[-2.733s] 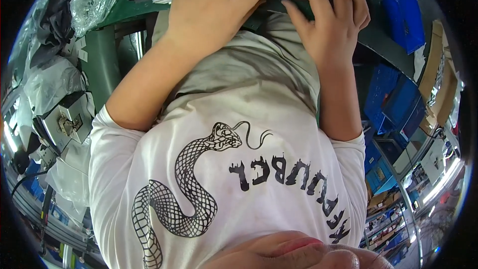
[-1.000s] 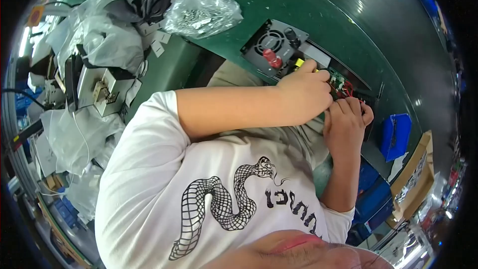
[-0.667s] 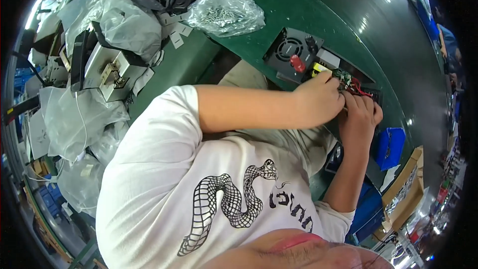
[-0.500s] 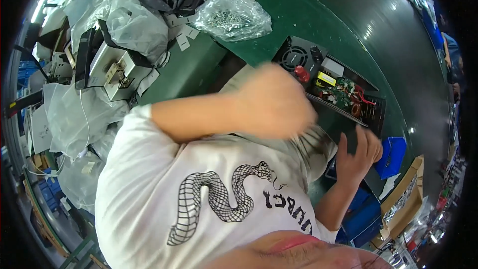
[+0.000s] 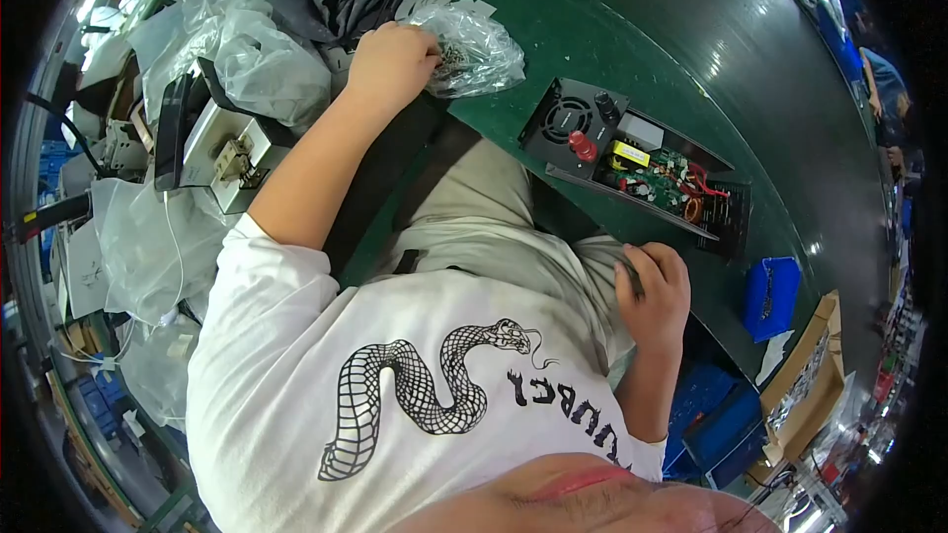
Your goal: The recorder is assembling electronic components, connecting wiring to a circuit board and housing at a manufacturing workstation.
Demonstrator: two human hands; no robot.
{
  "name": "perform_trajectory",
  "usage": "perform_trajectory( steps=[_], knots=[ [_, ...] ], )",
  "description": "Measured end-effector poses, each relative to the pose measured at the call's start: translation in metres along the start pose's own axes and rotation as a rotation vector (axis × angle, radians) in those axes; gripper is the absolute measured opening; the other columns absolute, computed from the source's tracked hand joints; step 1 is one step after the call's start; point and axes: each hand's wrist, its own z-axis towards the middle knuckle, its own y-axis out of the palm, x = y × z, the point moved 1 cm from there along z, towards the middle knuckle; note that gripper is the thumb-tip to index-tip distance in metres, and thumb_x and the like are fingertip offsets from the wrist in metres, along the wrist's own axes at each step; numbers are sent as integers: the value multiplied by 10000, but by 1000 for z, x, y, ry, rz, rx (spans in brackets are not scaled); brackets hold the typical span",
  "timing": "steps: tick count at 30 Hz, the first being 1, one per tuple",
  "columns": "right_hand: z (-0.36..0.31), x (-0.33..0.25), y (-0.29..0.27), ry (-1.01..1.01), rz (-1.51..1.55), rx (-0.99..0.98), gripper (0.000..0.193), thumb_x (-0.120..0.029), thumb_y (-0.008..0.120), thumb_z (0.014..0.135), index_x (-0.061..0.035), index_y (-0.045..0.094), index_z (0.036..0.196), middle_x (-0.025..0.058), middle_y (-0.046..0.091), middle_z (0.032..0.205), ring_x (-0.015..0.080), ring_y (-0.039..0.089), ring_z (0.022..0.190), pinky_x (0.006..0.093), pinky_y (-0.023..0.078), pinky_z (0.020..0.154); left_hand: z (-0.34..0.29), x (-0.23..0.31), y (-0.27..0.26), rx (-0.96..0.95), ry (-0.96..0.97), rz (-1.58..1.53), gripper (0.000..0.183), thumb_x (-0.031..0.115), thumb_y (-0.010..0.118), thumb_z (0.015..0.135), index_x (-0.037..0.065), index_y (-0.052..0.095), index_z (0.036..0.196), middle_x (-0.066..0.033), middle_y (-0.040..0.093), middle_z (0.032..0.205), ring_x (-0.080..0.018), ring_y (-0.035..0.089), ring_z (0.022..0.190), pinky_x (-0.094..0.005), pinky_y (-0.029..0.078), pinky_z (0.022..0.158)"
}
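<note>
1. Head view, left side: the left hand (image 5: pixel 393 64) is at the near side of a clear plastic bag (image 5: pixel 489 54) of small metal pieces on the tabletop (image 5: pixel 592 15). Its fingers curl at the bag; whether they are clamped on a piece, I cannot tell. Judged risk: pulling at the loose film could spill pieces; a blind pick could bring several at once.

2. Head view, middle: the black case (image 5: pixel 565 120), uncovered, lies apart from both hands near the tabletop's lap-side edge, its circuit board (image 5: pixel 664 178) and red wires (image 5: pixel 703 181) exposed. A dropped metal piece could lodge among the components, and a sleeve or elbow knock could shift the case over the edge.

3. Head view, right side: the right hand (image 5: pixel 660 296) hovers by the thigh, thumb and fingers apart, with nothing visible between them. It steadies nothing, so the case could slide if bumped.
</note>
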Motion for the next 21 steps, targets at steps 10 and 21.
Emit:
perform_trajectory(
  steps=[10, 21],
  knots=[
    [-3, -3, 7, 26, 164, 104, 188, 0, 749, 714, -20, 702, 896, 138, 658, 879, 304, 640, 776, 369, 520, 686, -38, 45, -35, -47, -221, -830, 218, 188, 618, 947, -21, 680, 933, -60, 675, 785, -126, 622, 752, -263, 496, 722],
    [24, -30, 37, -18, 579, -43, 231, -19, 703, 811, -11, 706, 1042, 127, 697, 950, 277, 681, 828, 333, 554, 709, -87, 138, 12, -1090, -281, -1710, 131, 183, 692, 908, 59, 706, 869, 14, 663, 757, -53, 539, 664, -200, 417, 606]
  ],
)
